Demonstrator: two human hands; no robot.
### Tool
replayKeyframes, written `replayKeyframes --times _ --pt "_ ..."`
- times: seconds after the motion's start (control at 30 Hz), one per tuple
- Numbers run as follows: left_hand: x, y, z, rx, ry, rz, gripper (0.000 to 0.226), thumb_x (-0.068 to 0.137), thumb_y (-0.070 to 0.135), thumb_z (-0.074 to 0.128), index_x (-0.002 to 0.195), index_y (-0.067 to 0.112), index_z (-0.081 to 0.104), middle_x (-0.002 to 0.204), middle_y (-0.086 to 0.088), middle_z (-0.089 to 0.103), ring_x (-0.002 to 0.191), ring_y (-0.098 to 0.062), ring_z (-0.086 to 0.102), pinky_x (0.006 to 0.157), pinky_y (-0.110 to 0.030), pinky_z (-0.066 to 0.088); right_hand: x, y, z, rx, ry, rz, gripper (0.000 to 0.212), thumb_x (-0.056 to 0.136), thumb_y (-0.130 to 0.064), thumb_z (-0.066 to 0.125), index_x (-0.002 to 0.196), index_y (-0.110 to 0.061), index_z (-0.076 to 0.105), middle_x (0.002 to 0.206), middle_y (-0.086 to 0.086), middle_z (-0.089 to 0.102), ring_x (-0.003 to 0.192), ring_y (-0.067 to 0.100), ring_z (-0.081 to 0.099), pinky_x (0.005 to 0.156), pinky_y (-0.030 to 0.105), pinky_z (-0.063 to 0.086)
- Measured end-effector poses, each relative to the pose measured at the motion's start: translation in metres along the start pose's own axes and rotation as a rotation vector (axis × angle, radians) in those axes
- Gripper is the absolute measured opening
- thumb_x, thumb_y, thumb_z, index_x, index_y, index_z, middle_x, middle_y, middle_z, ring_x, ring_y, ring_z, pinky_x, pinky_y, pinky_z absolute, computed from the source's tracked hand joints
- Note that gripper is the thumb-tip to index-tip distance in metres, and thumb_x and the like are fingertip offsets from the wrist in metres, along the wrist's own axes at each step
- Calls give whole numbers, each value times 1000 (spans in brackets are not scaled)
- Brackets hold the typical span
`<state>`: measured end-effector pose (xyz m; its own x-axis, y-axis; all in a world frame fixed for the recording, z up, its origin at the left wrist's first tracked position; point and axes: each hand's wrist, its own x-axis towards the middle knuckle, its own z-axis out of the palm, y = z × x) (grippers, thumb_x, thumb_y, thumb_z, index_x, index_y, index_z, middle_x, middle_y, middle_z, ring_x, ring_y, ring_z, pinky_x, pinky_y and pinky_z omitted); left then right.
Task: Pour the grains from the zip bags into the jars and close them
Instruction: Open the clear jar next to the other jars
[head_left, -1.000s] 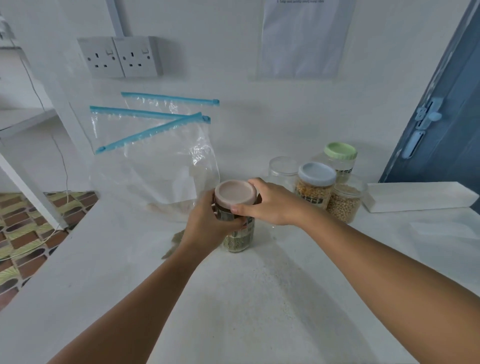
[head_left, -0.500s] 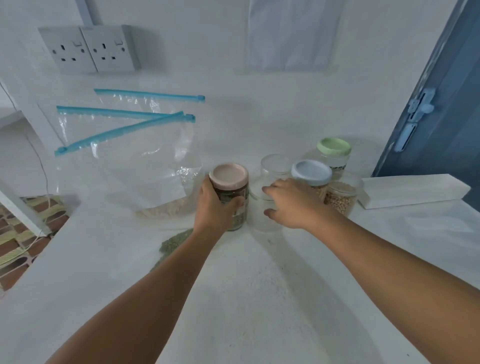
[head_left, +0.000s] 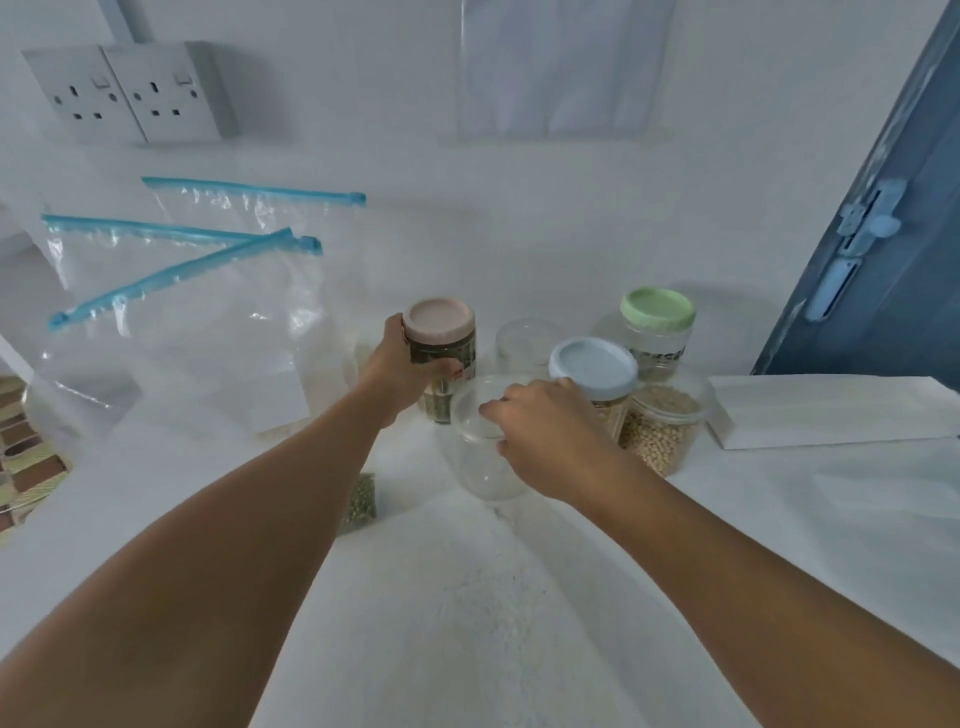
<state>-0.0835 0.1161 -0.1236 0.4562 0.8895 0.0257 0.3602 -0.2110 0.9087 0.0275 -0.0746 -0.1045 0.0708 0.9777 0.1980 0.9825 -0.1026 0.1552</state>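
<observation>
Obstacles: lidded jars clustered at 12 to 2 o'clock — pink-lidded jar (head_left: 440, 358), blue-lidded jar (head_left: 594, 371), green-lidded jar (head_left: 657, 327). Zip bags (head_left: 176, 322) are spread at 10 o'clock. Open passage: bare countertop (head_left: 467, 623) at 6 o'clock.

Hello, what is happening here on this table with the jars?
A person is filling jars with grains. The left hand holds the pink-lidded jar, already filled and closed. The right hand grips the rim of an empty clear jar. Behind it stand a blue-lidded jar, a green-lidded jar and an open jar of pale grains. Zip bags lie to the left.
</observation>
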Motion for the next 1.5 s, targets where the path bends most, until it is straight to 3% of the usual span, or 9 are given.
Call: replayKeyframes --times 0.7,0.8,0.87,0.93,1.03,1.13,1.2,1.33,1.5 --pt "14 9 -4 74 -45 -32 74 84 13 86 140 12 38 126 -4 54 120 -27 52 89 -39 47 0 -1 0 23 11 26 37 98 -26 65 135 -31 63 110 -4 68 101 22 63 90 42 43" --pt "-1 14 4 24 -40 -62 72 90 4 75 145 14 30 133 -9 52 131 -33 50 91 -40 46 0 -2 0 25 5 31 35 98 -24 64 133 -31 65 109 -4 69 101 24 63 87 42 44" --pt "-28 19 10 15 3 -63 80 97 3 64 159 17 15 150 -12 44 141 -33 42 100 -43 44 -1 -1 1 19 2 26 28 99 -26 64 127 -29 67 105 -2 68 98 25 63 80 40 41" --pt "-60 14 11 -49 50 -15 87 99 2 61 165 19 6 151 0 41 141 -23 37 112 -45 40 -2 -1 0 36 10 13 27 99 -31 64 126 -28 68 104 -1 68 98 25 63 78 38 42" --pt "-103 -3 8 -104 -151 87 88 92 -5 68 160 23 20 118 31 38 128 -9 37 93 -20 43 -8 1 -1 109 -13 6 33 99 -33 65 132 -31 66 110 -2 68 103 25 63 87 40 49" --pt "-119 -26 3 -94 -302 69 103 80 2 86 156 33 24 124 34 41 127 -5 42 74 -3 43 -17 1 -6 286 -106 11 45 99 -28 66 142 -39 60 131 -6 64 122 20 58 100 43 48" --pt "-124 -34 3 -146 -306 51 110 67 15 98 151 35 29 134 24 51 128 -3 50 78 -4 48 -25 0 -11 451 -167 33 49 97 -26 66 143 -41 59 148 -13 55 136 14 50 112 42 42" --pt "-134 -40 8 -143 -251 45 100 59 31 102 142 32 45 131 19 57 121 1 55 90 -21 51 -32 -1 -24 681 -207 71 48 96 -41 67 143 -42 57 151 -13 48 139 10 45 114 36 38" --pt "-137 -42 8 -114 -219 70 95 59 31 101 139 30 49 131 20 58 117 5 55 86 -13 49 -26 -9 -19 507 -259 194 104 78 -82 64 161 -29 29 157 1 33 149 24 28 116 47 36"
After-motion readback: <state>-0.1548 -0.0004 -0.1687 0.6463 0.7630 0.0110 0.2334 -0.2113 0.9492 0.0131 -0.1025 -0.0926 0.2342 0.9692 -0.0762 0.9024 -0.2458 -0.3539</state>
